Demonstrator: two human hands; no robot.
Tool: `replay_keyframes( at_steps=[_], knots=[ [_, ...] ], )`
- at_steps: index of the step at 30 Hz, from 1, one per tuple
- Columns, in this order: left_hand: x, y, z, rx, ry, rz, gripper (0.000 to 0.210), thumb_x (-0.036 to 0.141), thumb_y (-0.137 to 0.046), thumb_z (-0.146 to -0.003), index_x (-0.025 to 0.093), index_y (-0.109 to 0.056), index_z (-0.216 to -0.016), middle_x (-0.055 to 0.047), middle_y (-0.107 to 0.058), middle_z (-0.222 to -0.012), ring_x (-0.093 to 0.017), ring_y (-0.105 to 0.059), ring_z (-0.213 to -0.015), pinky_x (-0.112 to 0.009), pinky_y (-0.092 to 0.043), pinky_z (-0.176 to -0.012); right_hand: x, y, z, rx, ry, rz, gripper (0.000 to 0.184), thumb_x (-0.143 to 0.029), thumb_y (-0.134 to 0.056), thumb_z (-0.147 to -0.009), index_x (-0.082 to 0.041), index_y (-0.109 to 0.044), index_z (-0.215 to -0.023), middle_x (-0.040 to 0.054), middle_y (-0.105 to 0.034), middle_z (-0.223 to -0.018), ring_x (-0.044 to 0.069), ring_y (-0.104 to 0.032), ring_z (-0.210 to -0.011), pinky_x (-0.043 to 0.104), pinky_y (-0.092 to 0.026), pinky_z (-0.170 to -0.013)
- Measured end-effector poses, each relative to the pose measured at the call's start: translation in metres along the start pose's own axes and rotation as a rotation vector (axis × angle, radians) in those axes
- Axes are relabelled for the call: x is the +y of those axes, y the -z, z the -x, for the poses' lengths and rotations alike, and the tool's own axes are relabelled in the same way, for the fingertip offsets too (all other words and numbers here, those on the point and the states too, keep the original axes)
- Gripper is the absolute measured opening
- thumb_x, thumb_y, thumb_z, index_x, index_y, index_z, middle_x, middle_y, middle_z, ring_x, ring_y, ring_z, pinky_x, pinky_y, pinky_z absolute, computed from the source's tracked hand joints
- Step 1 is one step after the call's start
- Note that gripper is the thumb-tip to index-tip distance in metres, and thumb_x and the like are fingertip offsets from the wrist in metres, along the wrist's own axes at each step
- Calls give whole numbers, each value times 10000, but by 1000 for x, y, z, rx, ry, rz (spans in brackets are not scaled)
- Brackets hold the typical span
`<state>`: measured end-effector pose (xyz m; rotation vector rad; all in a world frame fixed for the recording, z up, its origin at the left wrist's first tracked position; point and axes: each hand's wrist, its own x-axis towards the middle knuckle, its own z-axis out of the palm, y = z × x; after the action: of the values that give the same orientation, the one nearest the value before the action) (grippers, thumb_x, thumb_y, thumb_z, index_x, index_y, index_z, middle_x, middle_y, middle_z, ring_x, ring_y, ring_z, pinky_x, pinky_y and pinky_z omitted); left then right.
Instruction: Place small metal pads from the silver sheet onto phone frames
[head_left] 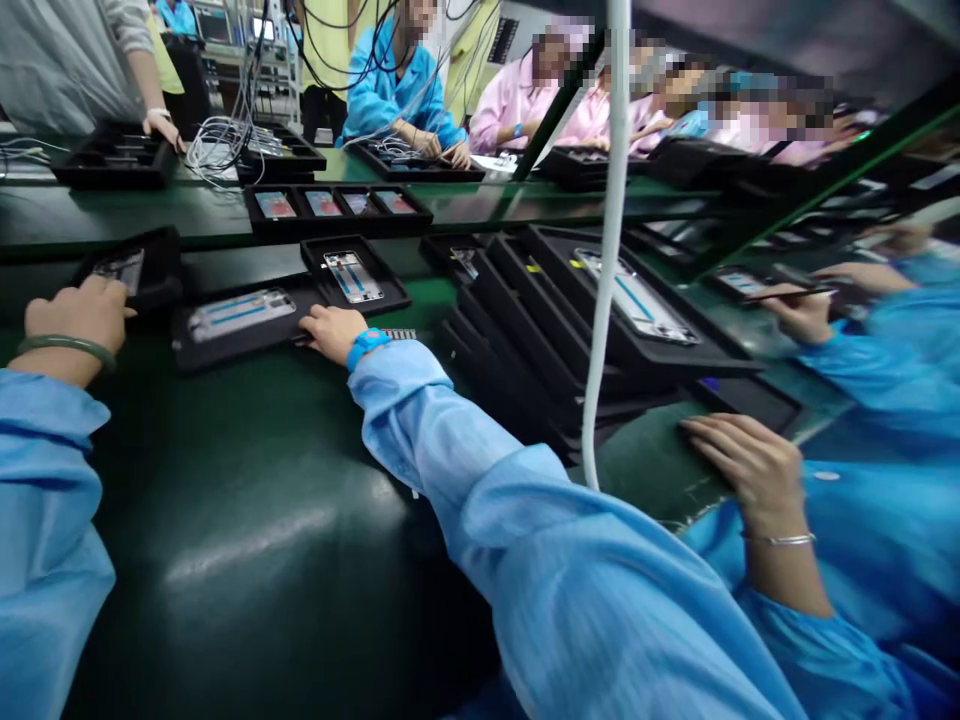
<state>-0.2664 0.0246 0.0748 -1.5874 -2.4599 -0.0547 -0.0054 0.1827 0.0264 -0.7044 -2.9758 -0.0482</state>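
Observation:
At the left, my left hand (79, 320) is closed at the near edge of a black tray (166, 270); its fingertips are partly hidden behind the hand. A metal phone frame (129, 270) lies in that tray. My right hand (336, 332) has its fingers bent over the right end of another black tray (196, 345), which holds a blurred silver phone frame (244, 312) with blue strips. Just behind my right hand, a third black tray (399, 292) carries a phone frame (352, 277) with blue strips.
Right of my right arm stands a tilted stack of black trays (517, 340), topped by a phone frame (637, 300). A white cable (611, 220) hangs before it. A co-worker's hand (750, 465) rests nearby. Across the table, a four-part tray (337, 220) sits before other people.

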Motion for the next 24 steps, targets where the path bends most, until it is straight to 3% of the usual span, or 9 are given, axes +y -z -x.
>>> replay_keyframes(
  at_steps=[4,7,8,11,13,16,17,20,24],
  knots=[
    [16,19,11,4,-19,-79,578,448,-72,-956,78,-507,-1047,-138,-534,-1106,-339,-560,-1026,-498,-456,-725,1,6,-8,25,-145,-49,357,-377,-475,-897,-144,-598,-1138,151,-516,-1237,278,-558,-1076,410,-483,-863],
    [45,27,32,9,-56,-132,555,382,-68,-960,58,-514,-1015,-138,-549,-1023,-312,-594,-951,-440,-446,-689,6,29,15,121,-220,-93,369,-344,-402,-919,-128,-580,-1160,145,-388,-1384,253,-506,-1178,381,-437,-970],
    [57,29,42,9,-77,-149,527,368,-93,-960,61,-521,-986,-133,-560,-985,-295,-604,-910,-413,-439,-669,8,39,29,198,-242,-150,321,-288,-423,-905,-111,-611,-1095,142,-425,-1362,234,-495,-1198,339,-410,-1005],
    [95,32,82,21,-169,-197,416,296,-176,-948,88,-530,-881,-125,-577,-860,-265,-606,-773,-362,-395,-595,14,66,82,302,-358,-284,331,-295,-367,-924,-121,-623,-806,131,-643,-978,226,-623,-969,336,-474,-890],
    [118,32,116,13,-256,-209,323,225,-247,-920,112,-533,-821,-109,-569,-781,-255,-592,-694,-345,-359,-551,15,72,121,359,-485,-405,396,-410,-347,-933,-160,-568,-720,78,-637,-750,212,-659,-773,331,-515,-749],
    [141,28,169,7,-484,-213,232,73,-341,-821,157,-540,-736,-77,-534,-692,-257,-570,-645,-355,-345,-534,9,60,172,350,-608,-810,399,-539,-401,-886,-185,-516,-743,11,-598,-639,145,-624,-494,261,-516,-498],
    [147,26,184,-15,-568,-196,237,38,-360,-789,166,-554,-741,-71,-534,-692,-254,-564,-639,-359,-352,-544,4,52,186,335,-653,-956,392,-559,-451,-855,-186,-507,-748,1,-589,-626,147,-631,-483,257,-524,-469],
    [158,22,223,-57,-734,-140,288,-14,-381,-736,184,-588,-765,-58,-546,-695,-237,-549,-605,-363,-372,-567,-11,27,216,357,-773,-1239,372,-494,-686,-704,-177,-520,-805,-12,-594,-656,167,-680,-604,274,-588,-547],
    [175,18,257,-132,-886,59,262,15,-416,-743,210,-590,-753,-40,-575,-678,-218,-544,-562,-347,-373,-549,-29,5,236,402,-920,-1356,392,-469,-718,-669,-162,-541,-837,-24,-600,-629,149,-674,-574,256,-588,-531]
  ],
)
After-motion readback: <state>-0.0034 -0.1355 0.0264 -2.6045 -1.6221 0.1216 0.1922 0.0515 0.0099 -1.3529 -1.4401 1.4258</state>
